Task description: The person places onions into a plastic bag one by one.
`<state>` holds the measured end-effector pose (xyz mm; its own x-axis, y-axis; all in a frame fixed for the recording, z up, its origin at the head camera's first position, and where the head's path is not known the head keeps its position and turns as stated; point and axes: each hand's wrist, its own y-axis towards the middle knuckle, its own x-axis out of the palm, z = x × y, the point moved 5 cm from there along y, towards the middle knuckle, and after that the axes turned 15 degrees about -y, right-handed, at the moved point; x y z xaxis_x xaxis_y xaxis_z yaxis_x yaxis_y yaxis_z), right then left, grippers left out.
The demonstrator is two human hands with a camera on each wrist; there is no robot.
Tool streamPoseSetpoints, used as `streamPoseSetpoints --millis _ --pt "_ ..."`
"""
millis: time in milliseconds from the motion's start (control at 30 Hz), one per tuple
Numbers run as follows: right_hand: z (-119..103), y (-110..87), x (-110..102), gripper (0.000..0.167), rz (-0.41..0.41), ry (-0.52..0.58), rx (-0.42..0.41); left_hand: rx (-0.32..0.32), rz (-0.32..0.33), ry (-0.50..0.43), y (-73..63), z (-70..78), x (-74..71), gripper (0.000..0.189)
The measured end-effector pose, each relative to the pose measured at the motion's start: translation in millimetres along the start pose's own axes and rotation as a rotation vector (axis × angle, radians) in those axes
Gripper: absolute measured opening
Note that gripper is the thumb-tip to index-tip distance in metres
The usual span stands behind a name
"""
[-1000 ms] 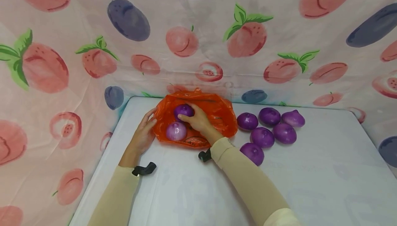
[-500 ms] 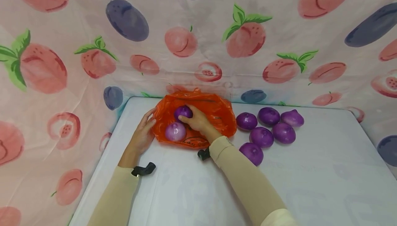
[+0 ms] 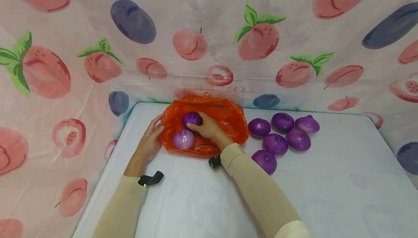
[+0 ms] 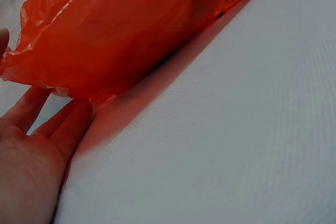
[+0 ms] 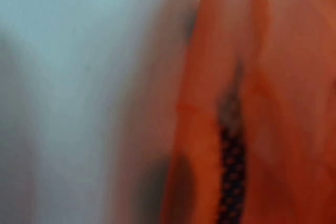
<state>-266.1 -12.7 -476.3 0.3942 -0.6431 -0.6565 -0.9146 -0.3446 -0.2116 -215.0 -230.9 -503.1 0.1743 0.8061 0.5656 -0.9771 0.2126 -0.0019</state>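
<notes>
An orange plastic bag (image 3: 225, 116) lies on the table with its mouth spread wide. Inside it, my right hand (image 3: 209, 126) grips a dark purple onion (image 3: 192, 119), thumb on the near side. A paler purple onion (image 3: 184, 139) sits just in front, also in the bag. My left hand (image 3: 151, 142) rests against the bag's left side, fingers fairly straight. In the left wrist view, the fingers (image 4: 68, 124) reach under the bag's edge (image 4: 94, 51). The right wrist view is blurred and filled mostly by orange plastic (image 5: 294, 129).
Several purple onions (image 3: 275, 144) stand grouped on the white table (image 3: 352, 180) to the right of the bag, one of them (image 3: 264, 161) close to my right sleeve. A fruit-print cloth (image 3: 218, 49) hangs behind the table and along its left side.
The held onion has shifted very slightly left and down inside the bag, with the right hand around it. The left hand keeps its place at the bag's side.
</notes>
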Motion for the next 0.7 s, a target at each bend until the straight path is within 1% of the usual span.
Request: streamPoseSetpoints --millis 300,467,567,700 --pt "6.2 1.2 -1.9 0.084 0.013 0.04 0.025 0.001 -0.011 -0.003 -0.5 0.3 0.5 0.05" --pt "5.2 -2.9 -11.6 0.081 0.037 0.016 0.001 0.003 -0.015 -0.01 -0.2 0.4 2.1 0.05" --pt "0.1 -9.3 -18.6 0.079 0.02 -0.007 -0.005 0.001 -0.009 -0.008 -0.5 0.8 2.3 0.05" --pt "-6.9 -20.2 -27.1 0.079 -0.044 -0.049 0.004 -0.003 -0.007 0.003 -0.9 0.9 1.5 0.05"
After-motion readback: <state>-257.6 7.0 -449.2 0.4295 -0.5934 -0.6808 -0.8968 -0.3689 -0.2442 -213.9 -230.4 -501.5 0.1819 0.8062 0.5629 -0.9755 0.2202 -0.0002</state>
